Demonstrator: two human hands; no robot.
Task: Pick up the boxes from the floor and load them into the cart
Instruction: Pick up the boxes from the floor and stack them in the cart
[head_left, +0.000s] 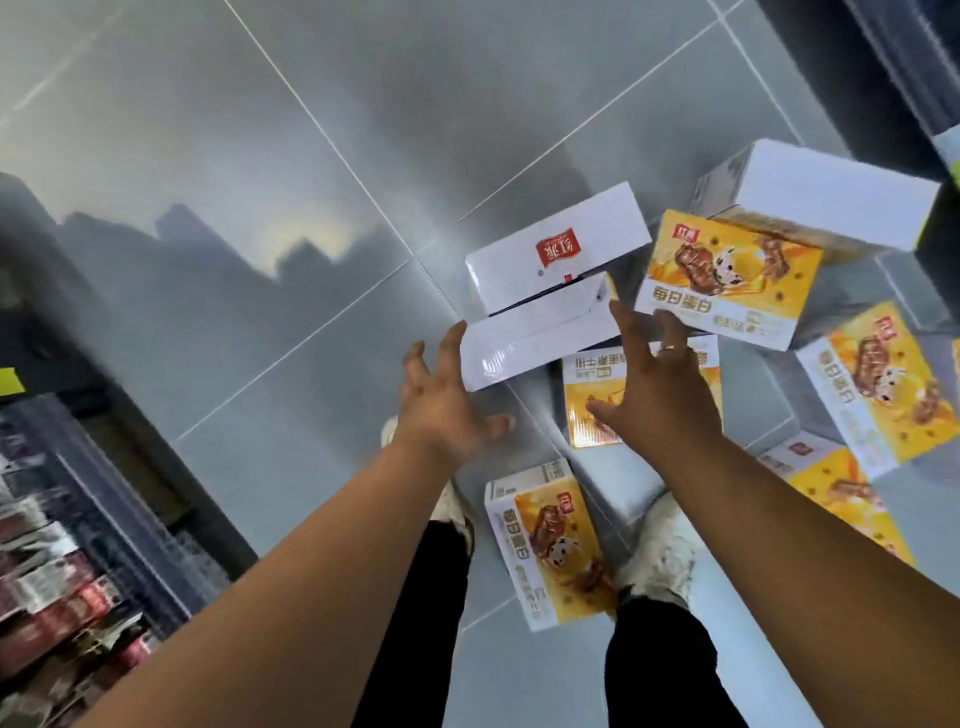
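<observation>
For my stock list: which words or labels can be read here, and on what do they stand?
"每日蛋白": large letters on the yellow box.
Red logo on the white box: upside down, too blurred to read.
Small print on the boxes and the shelf goods: unreadable.

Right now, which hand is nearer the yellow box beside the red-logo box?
Right: right hand reaches the yellow box from below; left hand is left of the tilted white box.

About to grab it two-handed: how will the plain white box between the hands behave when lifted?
The plain white box has crisp edges, so probably stiff. It glints like film wrap, so possibly slippery. The red-logo box abuts it, so that may shift too.
</observation>
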